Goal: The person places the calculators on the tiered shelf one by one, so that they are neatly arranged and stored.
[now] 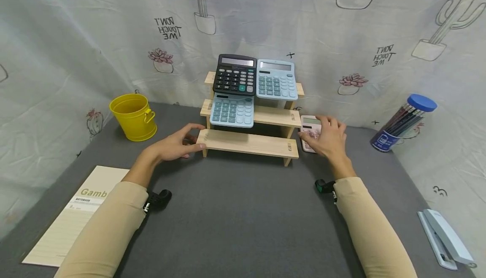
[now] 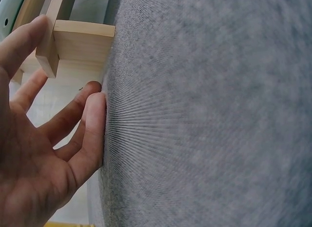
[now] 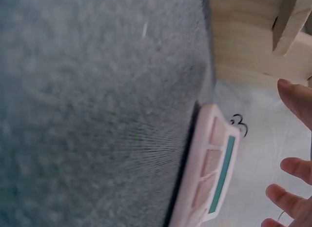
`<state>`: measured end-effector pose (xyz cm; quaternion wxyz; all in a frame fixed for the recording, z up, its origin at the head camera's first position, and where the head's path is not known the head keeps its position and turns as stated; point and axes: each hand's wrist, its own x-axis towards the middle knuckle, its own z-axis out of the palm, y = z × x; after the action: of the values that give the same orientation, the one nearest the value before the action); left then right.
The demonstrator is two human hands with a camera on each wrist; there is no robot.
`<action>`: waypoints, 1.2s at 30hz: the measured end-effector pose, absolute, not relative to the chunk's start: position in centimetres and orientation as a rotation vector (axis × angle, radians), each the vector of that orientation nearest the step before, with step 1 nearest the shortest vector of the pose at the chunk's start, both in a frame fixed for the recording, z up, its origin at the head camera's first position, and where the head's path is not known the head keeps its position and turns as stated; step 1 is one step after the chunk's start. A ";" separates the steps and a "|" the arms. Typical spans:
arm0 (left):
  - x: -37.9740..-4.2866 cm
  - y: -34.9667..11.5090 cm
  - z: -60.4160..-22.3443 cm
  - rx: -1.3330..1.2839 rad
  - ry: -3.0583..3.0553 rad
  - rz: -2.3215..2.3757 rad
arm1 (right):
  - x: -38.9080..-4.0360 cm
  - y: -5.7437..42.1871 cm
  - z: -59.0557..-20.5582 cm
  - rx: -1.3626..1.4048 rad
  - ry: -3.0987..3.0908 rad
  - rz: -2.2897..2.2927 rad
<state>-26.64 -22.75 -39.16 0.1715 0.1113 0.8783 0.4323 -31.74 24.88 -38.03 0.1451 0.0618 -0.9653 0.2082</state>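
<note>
A three-step wooden stand (image 1: 247, 142) holds a black calculator (image 1: 234, 75) and a light blue calculator (image 1: 276, 79) on top, with another blue calculator (image 1: 232, 111) on the middle step. My left hand (image 1: 176, 143) pinches the left end of the lowest step between thumb and index finger; its other fingers curl near the tabletop. Right of the stand, a small pink calculator (image 3: 207, 173) lies on the table. Over it is my right hand (image 1: 329, 136), fingers spread and slightly bent, apart from the calculator in the right wrist view.
A yellow bucket (image 1: 133, 117) stands at the back left, a notebook (image 1: 76, 214) in front of it. A blue-lidded tub of pencils (image 1: 402, 122) leans at the right, with a light blue stapler (image 1: 446, 238) nearer. A patterned curtain (image 1: 243, 25) hangs behind the grey table (image 1: 243, 219).
</note>
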 end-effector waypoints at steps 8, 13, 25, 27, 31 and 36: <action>-26.8 -22.9 -38.9 0.317 2.494 1.228 | -32.8 24.7 -38.5 0.037 -2.955 0.610; -26.6 -23.0 -38.8 0.302 2.497 1.222 | -33.4 24.4 -38.7 -0.007 -3.062 0.612; -26.7 -22.6 -39.1 0.323 2.496 1.221 | -34.1 25.7 -39.4 -0.063 -3.115 0.671; -26.7 -22.6 -39.0 0.318 2.496 1.217 | -34.0 25.8 -39.5 -0.056 -3.128 0.683; -26.8 -22.6 -39.0 0.324 2.494 1.216 | -34.0 25.9 -39.6 -0.058 -3.138 0.695; -26.7 -22.7 -39.1 0.329 2.502 1.212 | -34.0 25.8 -39.7 -0.076 -3.128 0.730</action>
<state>-26.68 -22.74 -39.13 0.1702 0.1157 0.8807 0.4266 -33.98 25.77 -39.72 -0.0358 -0.0236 -0.9730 0.2269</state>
